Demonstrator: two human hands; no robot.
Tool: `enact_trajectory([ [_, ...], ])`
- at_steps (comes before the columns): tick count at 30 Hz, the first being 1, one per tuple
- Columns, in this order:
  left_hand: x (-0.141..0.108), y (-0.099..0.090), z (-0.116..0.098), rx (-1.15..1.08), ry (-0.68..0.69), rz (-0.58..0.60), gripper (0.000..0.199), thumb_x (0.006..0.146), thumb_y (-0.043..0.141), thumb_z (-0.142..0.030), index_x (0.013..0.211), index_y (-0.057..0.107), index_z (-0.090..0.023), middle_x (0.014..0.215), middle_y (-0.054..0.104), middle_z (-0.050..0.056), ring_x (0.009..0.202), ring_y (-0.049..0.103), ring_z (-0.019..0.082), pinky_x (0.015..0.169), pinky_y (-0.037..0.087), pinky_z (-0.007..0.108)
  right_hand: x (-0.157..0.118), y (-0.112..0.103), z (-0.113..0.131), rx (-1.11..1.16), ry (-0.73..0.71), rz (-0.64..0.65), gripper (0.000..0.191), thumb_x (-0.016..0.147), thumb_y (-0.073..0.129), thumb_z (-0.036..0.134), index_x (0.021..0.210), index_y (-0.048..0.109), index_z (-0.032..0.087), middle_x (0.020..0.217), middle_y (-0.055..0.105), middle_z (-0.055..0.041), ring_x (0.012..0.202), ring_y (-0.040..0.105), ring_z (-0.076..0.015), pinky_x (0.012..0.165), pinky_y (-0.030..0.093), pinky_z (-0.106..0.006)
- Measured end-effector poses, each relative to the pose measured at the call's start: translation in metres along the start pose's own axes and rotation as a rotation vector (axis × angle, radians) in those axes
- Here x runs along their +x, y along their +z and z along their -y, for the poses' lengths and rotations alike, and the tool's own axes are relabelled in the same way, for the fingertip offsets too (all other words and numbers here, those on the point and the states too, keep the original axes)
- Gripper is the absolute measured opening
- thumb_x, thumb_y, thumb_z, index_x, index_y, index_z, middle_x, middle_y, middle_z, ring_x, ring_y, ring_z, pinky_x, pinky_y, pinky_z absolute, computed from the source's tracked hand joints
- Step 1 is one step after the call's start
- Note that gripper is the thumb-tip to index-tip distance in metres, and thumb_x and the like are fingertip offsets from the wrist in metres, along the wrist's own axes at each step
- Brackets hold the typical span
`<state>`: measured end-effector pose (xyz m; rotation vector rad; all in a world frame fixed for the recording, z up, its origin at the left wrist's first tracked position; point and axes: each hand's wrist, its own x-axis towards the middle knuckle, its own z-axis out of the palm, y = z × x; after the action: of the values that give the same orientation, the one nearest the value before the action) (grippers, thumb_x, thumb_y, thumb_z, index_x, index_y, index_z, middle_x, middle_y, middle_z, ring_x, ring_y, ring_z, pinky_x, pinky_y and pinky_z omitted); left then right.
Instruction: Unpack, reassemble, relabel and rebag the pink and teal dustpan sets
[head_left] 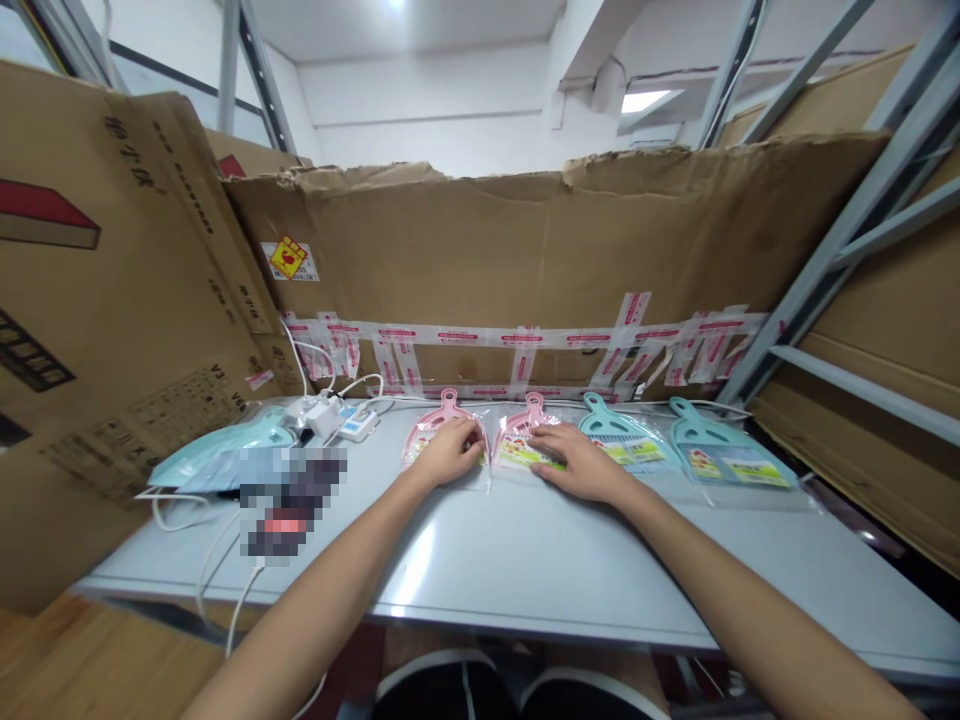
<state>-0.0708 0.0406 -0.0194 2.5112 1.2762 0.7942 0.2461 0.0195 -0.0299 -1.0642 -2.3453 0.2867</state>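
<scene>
Two pink plastic dustpans in clear bags with printed cards lie side by side on the grey table. My left hand (448,452) rests on the left pink dustpan (448,402), its fingers curled at the bag's right side and partly hiding the card. Over the right pink dustpan (534,404) lies my right hand (581,462), palm down, with thumb and fingers apart on the bag. To its right are a bagged teal dustpan (598,412) and another teal dustpan (694,425), both handle-up toward the back.
More bagged teal items (217,450) lie at the left, beside a white power strip (358,422) with cables. A pixelated object (292,510) sits in front of them. A taped cardboard wall (480,260) closes the back, and metal shelf posts (817,270) rise at the right.
</scene>
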Motion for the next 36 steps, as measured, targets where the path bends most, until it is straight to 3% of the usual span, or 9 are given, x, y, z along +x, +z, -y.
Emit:
enact_trajectory([
  [6, 0.0, -0.005, -0.013, -0.083, 0.069, 0.086, 0.026, 0.108, 0.053, -0.04, 0.092, 0.064, -0.023, 0.095, 0.072, 0.007, 0.089, 0.064, 0.025, 0.085, 0.046, 0.039, 0.001, -0.004, -0.001, 0.055, -0.032, 0.025, 0.045, 0.103, 0.074, 0.05, 0.141, 0.08, 0.026, 0.156, 0.071, -0.0143, 0.147, 0.063, -0.0364, 0.13, 0.041, -0.062],
  [10, -0.002, -0.006, -0.021, -0.068, 0.076, 0.108, 0.037, 0.101, 0.07, -0.058, 0.094, 0.063, -0.023, 0.095, 0.072, 0.006, 0.088, 0.062, 0.025, 0.08, 0.044, 0.037, 0.0, 0.0, 0.003, 0.001, -0.042, 0.032, 0.05, 0.105, 0.073, 0.048, 0.15, 0.074, 0.028, 0.16, 0.067, -0.0139, 0.15, 0.059, -0.0374, 0.134, 0.033, -0.066],
  [13, -0.003, -0.005, -0.021, -0.05, 0.06, 0.103, 0.038, 0.095, 0.076, -0.058, 0.094, 0.062, -0.023, 0.096, 0.071, 0.006, 0.088, 0.061, 0.025, 0.079, 0.044, 0.037, 0.0, 0.003, 0.008, -0.033, -0.032, 0.022, 0.052, 0.106, 0.072, 0.048, 0.154, 0.071, 0.03, 0.162, 0.065, -0.0127, 0.153, 0.057, -0.0374, 0.135, 0.031, -0.067],
  [19, -0.001, -0.003, -0.023, -0.076, 0.034, 0.09, 0.032, 0.097, 0.074, -0.052, 0.092, 0.062, -0.023, 0.094, 0.07, 0.005, 0.088, 0.061, 0.025, 0.079, 0.044, 0.037, 0.0, 0.009, 0.012, -0.039, -0.012, -0.031, 0.047, 0.107, 0.071, 0.044, 0.15, 0.074, 0.028, 0.159, 0.067, -0.0133, 0.15, 0.058, -0.0368, 0.131, 0.039, -0.064],
  [25, -0.001, -0.009, -0.022, -0.068, 0.05, 0.098, 0.036, 0.095, 0.078, -0.057, 0.093, 0.065, -0.024, 0.096, 0.072, 0.005, 0.091, 0.062, 0.026, 0.082, 0.045, 0.037, 0.006, -0.001, 0.011, 0.141, -0.017, -0.155, 0.037, 0.11, 0.065, 0.044, 0.139, 0.078, 0.026, 0.143, 0.076, -0.0134, 0.141, 0.065, -0.0325, 0.124, 0.049, -0.056],
  [28, -0.001, -0.015, -0.019, -0.046, 0.1, 0.097, 0.04, 0.092, 0.083, -0.061, 0.094, 0.068, -0.024, 0.099, 0.074, 0.006, 0.097, 0.063, 0.027, 0.089, 0.046, 0.038, 0.01, -0.02, -0.005, 0.207, 0.04, -0.302, 0.043, 0.111, 0.061, 0.048, 0.147, 0.072, 0.026, 0.144, 0.076, -0.0117, 0.135, 0.069, -0.0295, 0.121, 0.052, -0.051],
  [32, -0.004, -0.024, -0.019, -0.025, 0.14, 0.085, 0.047, 0.087, 0.087, -0.066, 0.1, 0.072, -0.024, 0.109, 0.075, 0.007, 0.107, 0.063, 0.029, 0.099, 0.047, 0.041, 0.006, -0.046, -0.054, 0.061, 0.232, -0.571, 0.047, 0.108, 0.059, 0.046, 0.143, 0.072, 0.018, 0.132, 0.079, -0.0161, 0.124, 0.072, -0.032, 0.116, 0.054, -0.052],
  [34, -0.006, -0.026, -0.019, -0.023, 0.143, 0.089, 0.058, 0.079, 0.093, -0.068, 0.112, 0.073, -0.024, 0.12, 0.075, 0.009, 0.116, 0.063, 0.032, 0.105, 0.047, 0.043, -0.002, -0.055, -0.081, -0.077, 0.305, -0.602, 0.045, 0.106, 0.056, 0.043, 0.135, 0.076, 0.015, 0.127, 0.08, -0.0189, 0.122, 0.071, -0.0351, 0.116, 0.052, -0.054],
  [36, -0.008, -0.025, -0.018, -0.019, 0.145, 0.103, 0.072, 0.074, 0.098, -0.066, 0.127, 0.072, -0.025, 0.132, 0.073, 0.011, 0.124, 0.063, 0.035, 0.11, 0.047, 0.045, -0.011, -0.059, -0.102, -0.179, 0.363, -0.554, 0.043, 0.105, 0.055, 0.04, 0.129, 0.078, 0.013, 0.126, 0.08, -0.0205, 0.121, 0.069, -0.0371, 0.115, 0.052, -0.055],
])
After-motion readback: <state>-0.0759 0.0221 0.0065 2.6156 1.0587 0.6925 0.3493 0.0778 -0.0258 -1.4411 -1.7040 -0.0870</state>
